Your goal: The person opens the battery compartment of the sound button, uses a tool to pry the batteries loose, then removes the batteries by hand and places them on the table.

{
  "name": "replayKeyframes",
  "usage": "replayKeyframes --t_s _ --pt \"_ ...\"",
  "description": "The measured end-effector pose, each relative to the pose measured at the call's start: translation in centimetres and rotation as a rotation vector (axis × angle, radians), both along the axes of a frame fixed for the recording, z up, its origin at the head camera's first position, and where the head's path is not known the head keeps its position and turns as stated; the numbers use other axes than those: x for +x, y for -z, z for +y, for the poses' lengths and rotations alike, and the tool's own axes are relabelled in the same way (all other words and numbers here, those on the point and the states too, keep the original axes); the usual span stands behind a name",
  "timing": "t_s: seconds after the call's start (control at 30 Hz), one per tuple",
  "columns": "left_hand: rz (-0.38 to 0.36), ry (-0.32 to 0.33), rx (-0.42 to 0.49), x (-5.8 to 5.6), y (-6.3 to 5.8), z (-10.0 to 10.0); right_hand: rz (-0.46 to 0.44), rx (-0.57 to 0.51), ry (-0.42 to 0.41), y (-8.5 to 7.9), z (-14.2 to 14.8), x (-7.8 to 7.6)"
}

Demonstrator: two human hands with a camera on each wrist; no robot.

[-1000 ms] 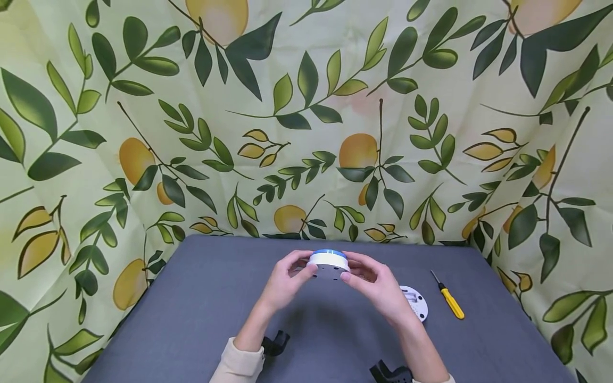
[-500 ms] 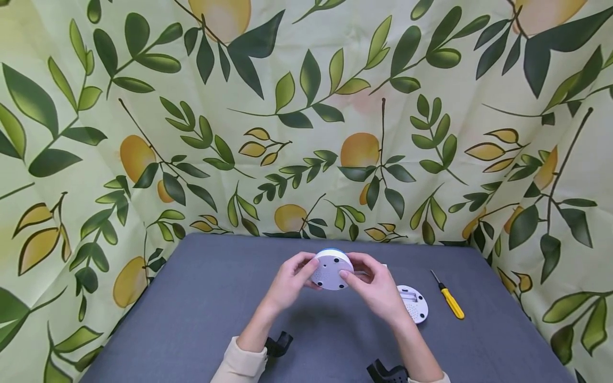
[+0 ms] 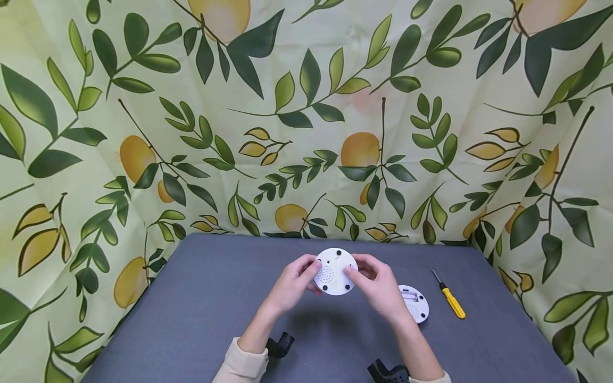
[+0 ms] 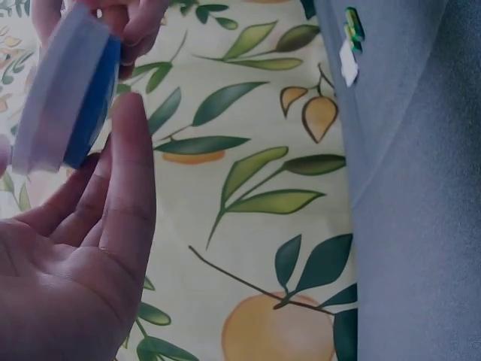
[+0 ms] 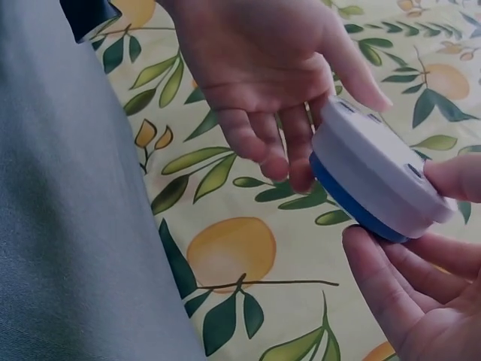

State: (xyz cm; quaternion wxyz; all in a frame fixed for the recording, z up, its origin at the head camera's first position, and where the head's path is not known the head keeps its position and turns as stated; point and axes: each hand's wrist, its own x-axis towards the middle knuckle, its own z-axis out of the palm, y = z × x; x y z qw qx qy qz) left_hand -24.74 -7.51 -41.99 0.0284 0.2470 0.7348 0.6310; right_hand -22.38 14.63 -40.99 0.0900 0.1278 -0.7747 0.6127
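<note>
Both hands hold up a round white device (image 3: 332,276), its flat underside facing the head camera. That underside shows black round feet and a patch of small holes. In the left wrist view its blue face (image 4: 94,105) is turned to the fingers behind it. My left hand (image 3: 288,284) grips the left rim, thumb in front. My right hand (image 3: 380,292) pinches the right side, thumb pressed on the underside; in the right wrist view its fingers (image 5: 383,282) lie under the blue edge. A second round white device (image 3: 415,306), with a slot in it, lies beside the right wrist.
A yellow-handled screwdriver (image 3: 452,303) lies on the grey table (image 3: 210,298) to the right. Small green batteries (image 4: 355,28) and a white piece (image 4: 348,64) show in the left wrist view. Patterned cloth (image 3: 306,159) surrounds the table. Black mounts (image 3: 281,344) sit at both wrists.
The held device has tilted up from nearly edge-on, so its underside now faces the head camera and its blue face is hidden there. Its underside has also turned slightly. Both hands keep their hold.
</note>
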Motion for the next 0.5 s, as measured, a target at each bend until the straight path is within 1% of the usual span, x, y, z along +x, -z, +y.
replayKeyframes --t_s 0.17,0.37,0.5 --pt "0.055 0.000 -0.056 0.17 -0.10 -0.03 -0.070 -0.042 0.020 -0.05 0.13 -0.09" --pt "0.150 0.035 -0.075 0.14 -0.04 -0.10 -0.099 -0.066 0.034 -0.17 0.23 -0.11" --pt "0.183 0.041 -0.106 0.09 0.19 -0.08 -0.111 -0.083 0.028 -0.24 0.22 -0.14"
